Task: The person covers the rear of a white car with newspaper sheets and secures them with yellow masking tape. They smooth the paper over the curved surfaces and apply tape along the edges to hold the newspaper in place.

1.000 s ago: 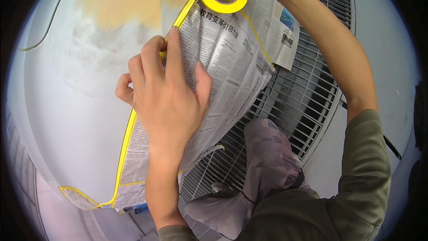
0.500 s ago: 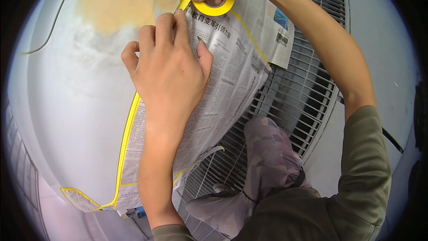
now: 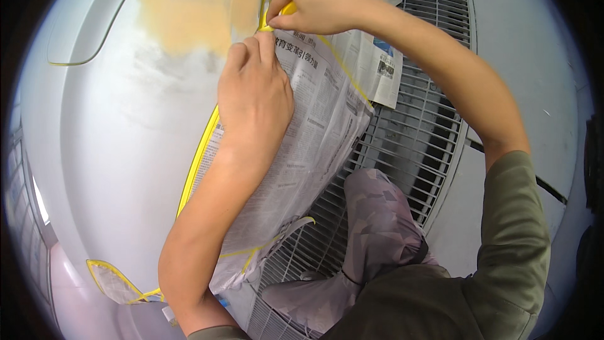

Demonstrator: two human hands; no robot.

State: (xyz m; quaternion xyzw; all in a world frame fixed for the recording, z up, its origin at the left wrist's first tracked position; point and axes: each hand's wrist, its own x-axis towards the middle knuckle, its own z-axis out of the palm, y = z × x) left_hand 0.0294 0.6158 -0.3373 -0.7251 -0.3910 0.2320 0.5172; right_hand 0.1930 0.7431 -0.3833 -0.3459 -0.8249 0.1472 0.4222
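Observation:
A long strip of yellow masking tape runs along the edge of newspaper sheets that cover part of a pale grey car panel. My left hand lies over this taped edge, its fingers drawn together and bent, with the fingertips on the tape near the top. Its thumb is out of sight. Just beyond, my right hand grips a roll of yellow masking tape, which shows only as a small patch behind the fingers. Its thumb and forefinger pinch at the tape right above the left fingertips.
A beige patch covers the panel's upper part. At the lower left, more yellow tape borders a small papered corner. Metal floor grating lies right of the newspaper, close to my bent leg. Grey floor spreads farther right.
My left hand's fingers have drawn closer together, and its elbow has swung left. The right hand has turned and come lower, hiding most of the tape roll. The view has shifted slightly.

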